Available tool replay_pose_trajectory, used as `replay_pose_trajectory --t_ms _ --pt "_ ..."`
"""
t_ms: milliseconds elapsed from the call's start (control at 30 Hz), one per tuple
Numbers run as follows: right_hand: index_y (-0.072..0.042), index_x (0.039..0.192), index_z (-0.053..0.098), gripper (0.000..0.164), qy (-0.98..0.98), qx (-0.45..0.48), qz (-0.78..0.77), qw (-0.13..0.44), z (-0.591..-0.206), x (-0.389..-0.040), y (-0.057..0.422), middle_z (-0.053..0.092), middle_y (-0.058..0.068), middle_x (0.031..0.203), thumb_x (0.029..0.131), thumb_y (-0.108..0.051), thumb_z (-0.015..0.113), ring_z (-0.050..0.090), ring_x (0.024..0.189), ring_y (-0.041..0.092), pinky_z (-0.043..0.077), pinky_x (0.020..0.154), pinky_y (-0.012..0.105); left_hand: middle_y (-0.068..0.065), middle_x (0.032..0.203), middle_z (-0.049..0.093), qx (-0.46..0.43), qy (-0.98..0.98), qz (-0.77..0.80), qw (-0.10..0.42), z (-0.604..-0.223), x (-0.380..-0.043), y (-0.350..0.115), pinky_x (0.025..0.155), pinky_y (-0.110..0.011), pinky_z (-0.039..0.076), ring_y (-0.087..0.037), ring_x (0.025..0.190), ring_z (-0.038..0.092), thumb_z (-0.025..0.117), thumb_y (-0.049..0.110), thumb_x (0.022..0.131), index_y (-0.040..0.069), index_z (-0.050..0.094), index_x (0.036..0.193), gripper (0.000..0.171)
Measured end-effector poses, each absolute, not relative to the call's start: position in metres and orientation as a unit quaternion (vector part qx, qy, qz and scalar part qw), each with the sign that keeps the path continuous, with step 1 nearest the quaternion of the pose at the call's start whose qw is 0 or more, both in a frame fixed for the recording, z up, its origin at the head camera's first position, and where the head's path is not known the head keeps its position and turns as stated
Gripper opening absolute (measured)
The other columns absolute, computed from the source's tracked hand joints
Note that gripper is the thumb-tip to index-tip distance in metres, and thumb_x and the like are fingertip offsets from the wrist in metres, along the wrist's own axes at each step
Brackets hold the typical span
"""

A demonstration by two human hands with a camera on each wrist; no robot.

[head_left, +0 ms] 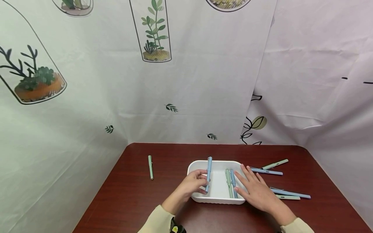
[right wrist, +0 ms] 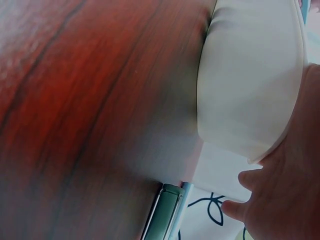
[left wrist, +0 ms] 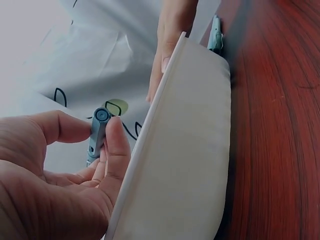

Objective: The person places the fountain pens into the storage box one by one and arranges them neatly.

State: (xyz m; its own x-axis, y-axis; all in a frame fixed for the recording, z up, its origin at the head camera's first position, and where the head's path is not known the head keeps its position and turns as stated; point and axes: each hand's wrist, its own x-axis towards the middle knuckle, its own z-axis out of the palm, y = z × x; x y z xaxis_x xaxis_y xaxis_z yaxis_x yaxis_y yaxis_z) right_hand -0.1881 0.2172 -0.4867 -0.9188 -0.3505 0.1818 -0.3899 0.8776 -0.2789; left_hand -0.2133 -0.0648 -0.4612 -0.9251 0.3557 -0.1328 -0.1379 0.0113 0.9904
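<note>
My left hand pinches a blue pen between thumb and fingers, holding it over the left part of a white tray. In the left wrist view the end of that pen points toward the camera. Inside the tray, a green pen and another blue pen lie side by side toward the right. My right hand is spread with straight fingers over the tray's right edge, close to the blue pen there. Its fingertips are partly hidden in the right wrist view.
A lone green pen lies left of the tray on the dark red wooden table. To the right are a green pen crossing a blue pen, and nearer, a blue pen beside a green pen. Patterned cloth hangs behind.
</note>
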Motion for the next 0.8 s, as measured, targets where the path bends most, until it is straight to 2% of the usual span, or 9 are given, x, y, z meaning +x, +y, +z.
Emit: replay_pose_trajectory --t_ms 367,800 --pt "-0.019 0.154 0.046 0.067 -0.968 0.185 0.158 0.052 -0.487 -0.188 0.217 0.025 0.015 0.166 0.100 -0.057 0.053 0.025 0.150 0.042 0.023 0.113 0.070 -0.006 0.090 0.059 0.079 0.683 0.699 0.195 -0.463 -0.217 -0.050 0.056 -0.025 0.057 -0.013 0.070 0.058 0.060 -0.007 0.074 -0.010 0.054 0.130 0.056" --pt "-0.019 0.154 0.046 0.067 -0.968 0.182 0.164 0.050 -0.487 -0.189 0.217 0.024 0.014 0.167 0.100 -0.057 0.053 0.023 0.151 0.041 0.022 0.113 0.070 -0.009 0.092 0.056 0.069 0.677 0.696 0.229 -0.463 -0.221 -0.037 0.063 -0.030 0.060 -0.015 0.076 0.058 0.056 -0.007 0.077 -0.014 0.052 0.125 0.048"
